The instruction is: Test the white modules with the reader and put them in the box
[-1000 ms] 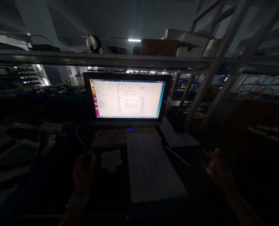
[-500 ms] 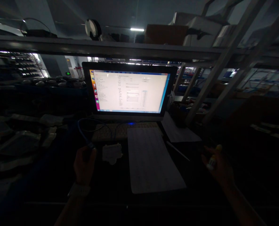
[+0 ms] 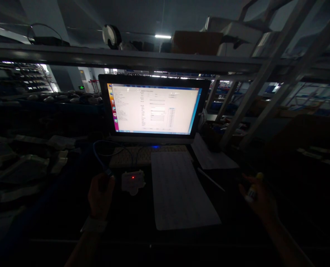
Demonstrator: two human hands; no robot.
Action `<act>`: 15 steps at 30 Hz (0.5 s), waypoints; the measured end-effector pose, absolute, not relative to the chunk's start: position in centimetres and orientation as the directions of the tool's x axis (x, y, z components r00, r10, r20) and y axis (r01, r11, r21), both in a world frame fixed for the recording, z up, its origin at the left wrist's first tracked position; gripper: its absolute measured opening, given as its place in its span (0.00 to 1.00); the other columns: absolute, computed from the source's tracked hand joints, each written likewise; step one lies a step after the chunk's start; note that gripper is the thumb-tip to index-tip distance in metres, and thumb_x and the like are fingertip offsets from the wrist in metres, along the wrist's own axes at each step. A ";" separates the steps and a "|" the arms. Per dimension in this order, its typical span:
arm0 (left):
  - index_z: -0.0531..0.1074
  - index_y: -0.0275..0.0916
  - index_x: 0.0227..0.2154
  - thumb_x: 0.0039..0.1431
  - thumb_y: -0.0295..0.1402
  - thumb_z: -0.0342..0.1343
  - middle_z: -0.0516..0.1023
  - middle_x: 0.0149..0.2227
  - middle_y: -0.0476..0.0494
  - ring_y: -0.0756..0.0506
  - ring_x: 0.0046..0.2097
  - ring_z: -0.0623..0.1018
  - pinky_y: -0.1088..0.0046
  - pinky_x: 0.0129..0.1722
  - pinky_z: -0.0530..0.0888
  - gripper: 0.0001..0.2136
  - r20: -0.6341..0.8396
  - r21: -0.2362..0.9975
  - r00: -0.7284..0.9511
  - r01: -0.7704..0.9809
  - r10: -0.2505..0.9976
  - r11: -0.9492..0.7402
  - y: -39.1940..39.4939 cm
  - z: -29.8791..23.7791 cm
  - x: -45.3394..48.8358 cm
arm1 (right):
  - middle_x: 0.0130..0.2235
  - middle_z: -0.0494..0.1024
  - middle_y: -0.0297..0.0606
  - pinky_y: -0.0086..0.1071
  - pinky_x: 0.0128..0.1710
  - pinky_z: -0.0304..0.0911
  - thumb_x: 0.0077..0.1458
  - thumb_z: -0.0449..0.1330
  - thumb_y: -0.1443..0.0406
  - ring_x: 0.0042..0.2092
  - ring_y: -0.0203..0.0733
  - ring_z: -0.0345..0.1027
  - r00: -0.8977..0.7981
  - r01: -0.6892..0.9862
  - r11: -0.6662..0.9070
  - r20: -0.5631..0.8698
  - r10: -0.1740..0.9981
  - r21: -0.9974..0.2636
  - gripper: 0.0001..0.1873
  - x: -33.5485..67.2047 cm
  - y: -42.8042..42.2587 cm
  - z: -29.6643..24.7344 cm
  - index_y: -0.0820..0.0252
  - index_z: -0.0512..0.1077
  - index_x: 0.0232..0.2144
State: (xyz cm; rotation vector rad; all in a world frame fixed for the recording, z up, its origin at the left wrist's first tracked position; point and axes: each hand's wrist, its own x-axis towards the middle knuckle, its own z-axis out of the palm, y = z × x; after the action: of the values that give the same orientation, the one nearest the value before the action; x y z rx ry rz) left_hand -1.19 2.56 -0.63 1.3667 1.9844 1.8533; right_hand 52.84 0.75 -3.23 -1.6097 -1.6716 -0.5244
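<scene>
My left hand (image 3: pixel 100 196) is closed on the end of a blue cable (image 3: pixel 99 157), just left of a small pale device (image 3: pixel 133 183). A red light shows on the device, which lies flat on the dark tabletop. Over on the right, my right hand (image 3: pixel 258 196) is closed around a small object with a yellow end (image 3: pixel 260 176) and a pale part. Its kind is hard to make out in the dim light. A printed sheet of paper (image 3: pixel 183 193) lies between my hands, with a thin white pen-like stick (image 3: pixel 211 180) beside its right edge.
Behind the papers stand a keyboard (image 3: pixel 117 157) and a lit monitor (image 3: pixel 153 111). Another sheet (image 3: pixel 213 154) lies at the right. Several pale, flat items (image 3: pixel 25 168) fill the left side. A metal shelf (image 3: pixel 78 53) with a cardboard box (image 3: pixel 196 42) crosses above.
A red light now shows on the pale device, where none showed before. Both hands have hardly moved; the whole view has shifted slightly.
</scene>
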 end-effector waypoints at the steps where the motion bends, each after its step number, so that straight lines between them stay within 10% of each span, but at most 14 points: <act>1: 0.70 0.38 0.34 0.43 0.49 0.57 0.75 0.32 0.44 0.44 0.33 0.75 0.66 0.33 0.73 0.20 0.476 0.842 -0.590 0.520 0.652 -0.144 2.5 -0.6 -1.2 | 0.45 0.77 0.47 0.48 0.44 0.68 0.53 0.54 0.51 0.44 0.54 0.72 0.065 0.972 0.127 0.744 0.665 -0.198 0.20 52.8 0.7 -3.3 0.58 0.66 0.43; 15: 0.70 0.38 0.33 0.42 0.50 0.56 0.76 0.32 0.43 0.43 0.34 0.76 0.65 0.33 0.74 0.21 0.468 0.844 -0.592 0.520 0.656 -0.133 2.4 -0.2 -1.0 | 0.44 0.77 0.46 0.47 0.44 0.68 0.54 0.53 0.52 0.45 0.54 0.72 0.065 0.971 0.130 0.750 0.658 -0.199 0.20 52.5 0.7 -2.9 0.58 0.67 0.42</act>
State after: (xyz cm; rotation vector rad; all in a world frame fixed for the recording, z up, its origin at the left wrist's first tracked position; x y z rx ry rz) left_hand -1.00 2.44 -0.17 1.3592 1.9903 1.8349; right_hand 52.50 0.66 -2.90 -1.6012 -1.6659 -0.5331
